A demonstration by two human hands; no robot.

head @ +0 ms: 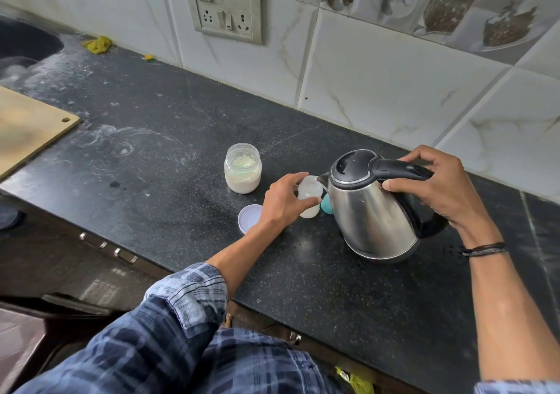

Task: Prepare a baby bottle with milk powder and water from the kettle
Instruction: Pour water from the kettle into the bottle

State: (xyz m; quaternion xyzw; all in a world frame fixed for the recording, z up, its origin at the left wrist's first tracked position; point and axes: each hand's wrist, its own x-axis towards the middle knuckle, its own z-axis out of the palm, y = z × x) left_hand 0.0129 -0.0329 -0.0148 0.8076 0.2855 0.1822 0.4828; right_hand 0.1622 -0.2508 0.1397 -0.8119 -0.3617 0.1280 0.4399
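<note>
A small clear baby bottle (309, 196) stands on the black counter (169, 157), with whitish contents in its lower part. My left hand (285, 201) grips it from the left side. A steel kettle (374, 211) with a black lid and handle is tilted, its spout at the bottle's mouth. My right hand (439, 184) holds the kettle's handle, fingers curled over the top. An open jar of milk powder (242, 169) stands left of the bottle, and its white lid (250, 216) lies on the counter in front. A teal bottle part (326, 205) shows between bottle and kettle, mostly hidden.
A wooden cutting board (30, 127) lies at the left edge of the counter. A sink (21, 45) is at the far left. A tiled wall with a switch and socket plate (225, 5) runs behind. Drawer handles (121, 252) sit below the counter's front edge.
</note>
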